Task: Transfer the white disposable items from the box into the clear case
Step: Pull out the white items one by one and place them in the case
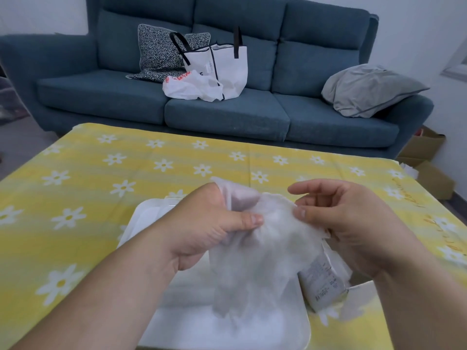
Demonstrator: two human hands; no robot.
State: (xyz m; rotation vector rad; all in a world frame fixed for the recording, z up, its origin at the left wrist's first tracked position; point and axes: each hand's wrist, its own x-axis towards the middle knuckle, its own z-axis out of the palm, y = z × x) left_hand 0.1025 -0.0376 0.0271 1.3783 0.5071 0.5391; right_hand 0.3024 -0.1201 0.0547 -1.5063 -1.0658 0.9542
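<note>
A bunch of thin, translucent white disposable gloves (262, 253) hangs in the air between my hands, above the clear case. My left hand (209, 231) grips the bunch at its upper left, thumb on top and fingers behind the film. My right hand (348, 223) pinches the bunch's upper right edge with thumb and a finger, its forefinger stretched out. The clear case (151, 218) lies open on the table beneath, more white gloves inside it. The white box (326, 284) with printed text sits at the right, partly behind my right wrist.
The table carries a yellow cloth with white daisies (151, 168). Behind it stands a blue sofa (227, 114) holding a white tote bag (227, 69), a plastic bag (189, 88) and cushions. Cardboard boxes (427, 157) sit on the floor at right.
</note>
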